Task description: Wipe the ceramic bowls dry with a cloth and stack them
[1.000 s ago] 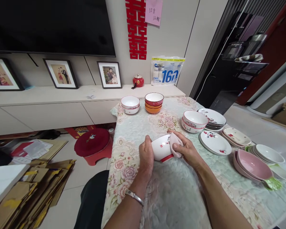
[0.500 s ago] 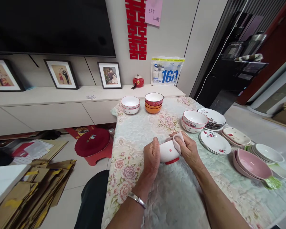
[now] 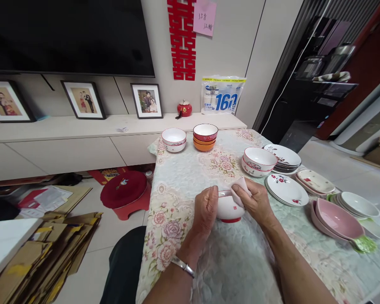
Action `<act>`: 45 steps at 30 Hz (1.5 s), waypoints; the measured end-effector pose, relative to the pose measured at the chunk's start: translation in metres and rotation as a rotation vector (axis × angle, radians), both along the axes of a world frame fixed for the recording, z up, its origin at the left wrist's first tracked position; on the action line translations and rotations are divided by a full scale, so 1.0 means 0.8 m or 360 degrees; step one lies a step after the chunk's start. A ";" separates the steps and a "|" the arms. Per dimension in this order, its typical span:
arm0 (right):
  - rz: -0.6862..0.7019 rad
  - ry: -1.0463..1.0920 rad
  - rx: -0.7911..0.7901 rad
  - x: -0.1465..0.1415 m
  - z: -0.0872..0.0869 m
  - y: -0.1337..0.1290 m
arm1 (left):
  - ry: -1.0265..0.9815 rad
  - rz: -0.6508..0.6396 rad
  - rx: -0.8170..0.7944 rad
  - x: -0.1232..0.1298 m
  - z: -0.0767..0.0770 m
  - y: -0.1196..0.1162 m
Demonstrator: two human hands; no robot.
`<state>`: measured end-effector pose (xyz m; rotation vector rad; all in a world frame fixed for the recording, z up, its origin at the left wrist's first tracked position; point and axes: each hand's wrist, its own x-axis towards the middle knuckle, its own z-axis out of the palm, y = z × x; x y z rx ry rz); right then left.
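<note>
Between my hands, over the near part of the table, is a white bowl (image 3: 228,208) with a red foot and a small red mark on its side. My left hand (image 3: 206,207) grips its left side, thumb at the rim. In my right hand (image 3: 256,200) a pale pinkish-white cloth (image 3: 240,192) is pinched against the right rim. The fingers inside the bowl are hidden. Just beyond my right hand stand two stacked white bowls (image 3: 259,160) with red rims.
A flowered cloth covers the table (image 3: 171,230). Floral plates (image 3: 286,190), pink dishes (image 3: 338,219) and small white bowls (image 3: 359,203) line the right side. White bowls (image 3: 174,139) and red and orange bowls (image 3: 205,137) stand at the far edge. A red stool (image 3: 124,190) is left.
The bowl has turned and become more level, its red mark shifting right. My right hand and the cloth have moved slightly right along the rim.
</note>
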<state>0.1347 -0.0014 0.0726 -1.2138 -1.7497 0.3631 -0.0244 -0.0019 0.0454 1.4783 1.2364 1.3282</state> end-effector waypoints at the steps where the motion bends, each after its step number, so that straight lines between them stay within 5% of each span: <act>1: -0.0023 0.0064 -0.0040 0.003 -0.002 0.001 | -0.0052 -0.0026 -0.0050 -0.002 -0.004 0.003; 7: -0.0148 0.0568 -0.0182 0.016 -0.024 0.017 | -0.0131 -0.0093 -0.0225 -0.004 -0.021 0.017; 11: -0.0166 0.0693 -0.0241 0.013 -0.034 0.022 | -0.0109 0.0093 -0.0215 0.004 -0.015 0.009; 18: -0.0256 -0.0024 0.0132 -0.014 -0.015 -0.001 | -0.0077 0.0356 -0.0246 0.010 -0.006 0.003; 28: -0.0252 -0.0964 0.0475 -0.065 0.010 -0.032 | -0.0193 0.0170 -0.0200 0.006 0.001 -0.002; 32: -0.0122 -0.0524 0.0343 -0.045 0.005 -0.020 | -0.0164 0.0222 -0.0239 0.005 -0.001 -0.001; 38: -0.0288 0.0394 -0.0302 -0.008 -0.027 0.012 | -0.0120 0.0328 -0.0343 0.007 -0.004 0.005; 45: -0.0307 -0.0107 0.0174 -0.029 -0.014 -0.006 | -0.0134 0.0362 -0.0347 0.005 -0.003 0.007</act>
